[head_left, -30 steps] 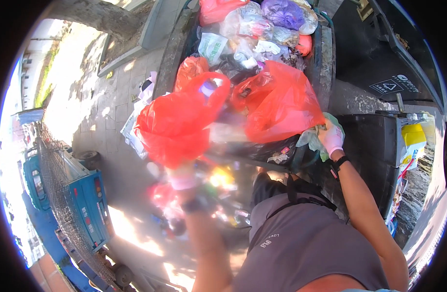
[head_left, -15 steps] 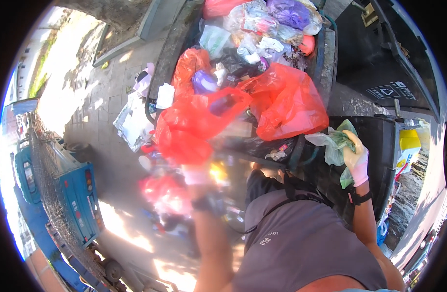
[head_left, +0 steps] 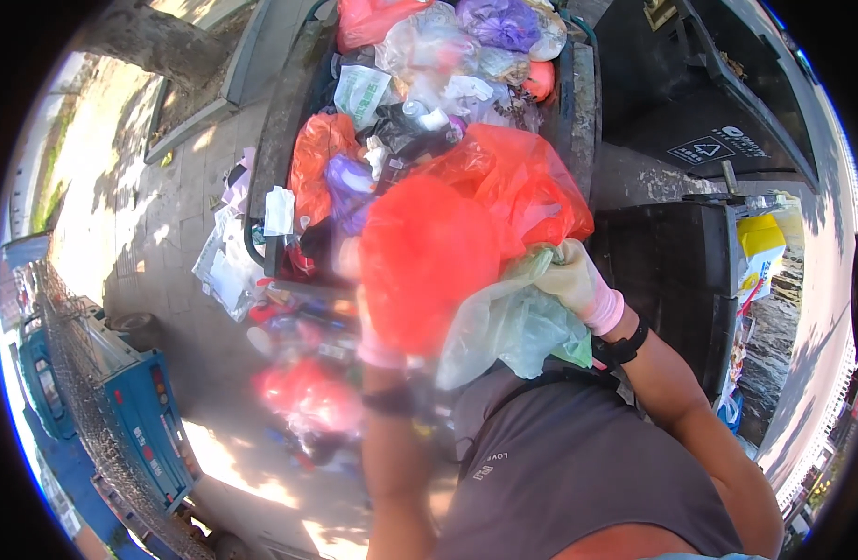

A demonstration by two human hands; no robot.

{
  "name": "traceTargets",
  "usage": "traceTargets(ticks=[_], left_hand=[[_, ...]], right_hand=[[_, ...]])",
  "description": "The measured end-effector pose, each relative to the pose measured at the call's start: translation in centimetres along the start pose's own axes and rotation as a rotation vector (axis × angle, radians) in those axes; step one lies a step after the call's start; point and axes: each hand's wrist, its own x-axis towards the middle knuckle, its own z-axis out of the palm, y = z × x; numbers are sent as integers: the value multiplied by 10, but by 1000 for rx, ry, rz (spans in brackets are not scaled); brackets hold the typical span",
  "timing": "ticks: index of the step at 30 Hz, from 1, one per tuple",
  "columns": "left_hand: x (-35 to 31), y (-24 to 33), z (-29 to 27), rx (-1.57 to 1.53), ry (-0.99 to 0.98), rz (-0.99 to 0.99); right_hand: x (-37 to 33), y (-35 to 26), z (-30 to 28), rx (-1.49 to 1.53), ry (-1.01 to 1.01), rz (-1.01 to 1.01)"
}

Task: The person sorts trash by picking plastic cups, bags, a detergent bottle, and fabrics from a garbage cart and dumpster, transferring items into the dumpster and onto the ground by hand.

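Observation:
A red plastic bag [head_left: 427, 266] is stretched up in front of me, smeared by motion. My left hand [head_left: 378, 341], in a pale glove with a pink cuff, grips its left side; the fingers are blurred and partly behind the bag. My right hand [head_left: 583, 287], gloved the same way, is closed around a crumpled pale green plastic bag [head_left: 522, 322] that hangs toward my waist. Behind both, a second spread of red plastic [head_left: 527, 182] reaches over the waste cart [head_left: 294, 140]; whether it joins the blurred bag I cannot tell.
Purple, white and orange-red bags of rubbish [head_left: 429, 56] fill the cart. More litter and a red bag [head_left: 308, 397] lie on the ground to the left. Black wheeled bins [head_left: 667, 271] stand at the right. A blue truck [head_left: 149, 411] is parked at far left.
My right hand has come left with the green bag, next to the red plastic. The red bag in my left hand has swung right and down. The view has shifted slightly.

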Motion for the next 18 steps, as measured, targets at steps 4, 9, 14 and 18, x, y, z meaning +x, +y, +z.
traceTargets(ticks=[4,9,14,18], left_hand=[[22,32,-21,562,86,246],[26,106,-22,482,311,514],[8,148,-12,551,231,609],[-6,160,13,1251,-178,1058]], right_hand=[[-4,0,-44,-144,244,-256],[-19,-22,-90,-103,413,-403],[-14,-59,-81,-202,550,-567],[-15,-77,-81,-63,565,-600]])
